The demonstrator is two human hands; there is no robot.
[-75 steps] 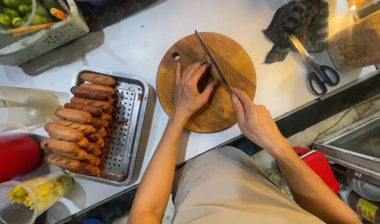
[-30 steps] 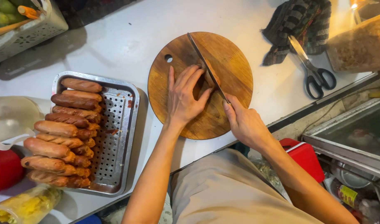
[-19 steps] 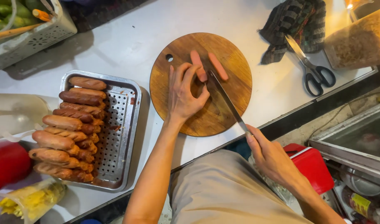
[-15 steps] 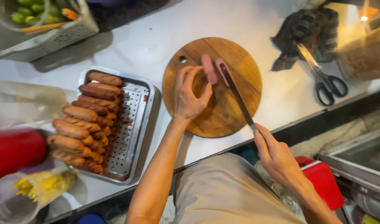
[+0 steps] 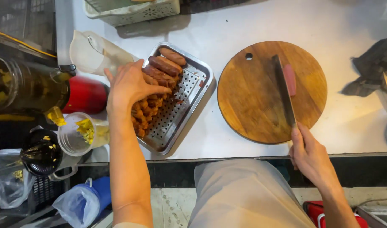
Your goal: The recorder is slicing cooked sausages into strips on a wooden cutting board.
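Note:
My left hand (image 5: 130, 86) reaches over the perforated metal tray (image 5: 189, 99) and rests on the row of browned sausages (image 5: 159, 76), fingers curled over them. My right hand (image 5: 309, 154) grips the handle of a long knife (image 5: 284, 90) whose blade lies over the round wooden cutting board (image 5: 248, 105). A pink cut sausage piece (image 5: 289, 79) lies on the board right beside the blade.
A clear plastic jug (image 5: 92, 52) and a red bottle (image 5: 86, 95) stand left of the tray. A cup with yellow bits (image 5: 81, 133) sits near the counter edge. A pale basket (image 5: 134, 10) is at the back, a dark cloth (image 5: 373, 67) at the right.
My left hand has left the cutting board and moved left onto the sausages in the tray. My right hand still holds the knife over the board beside the cut piece.

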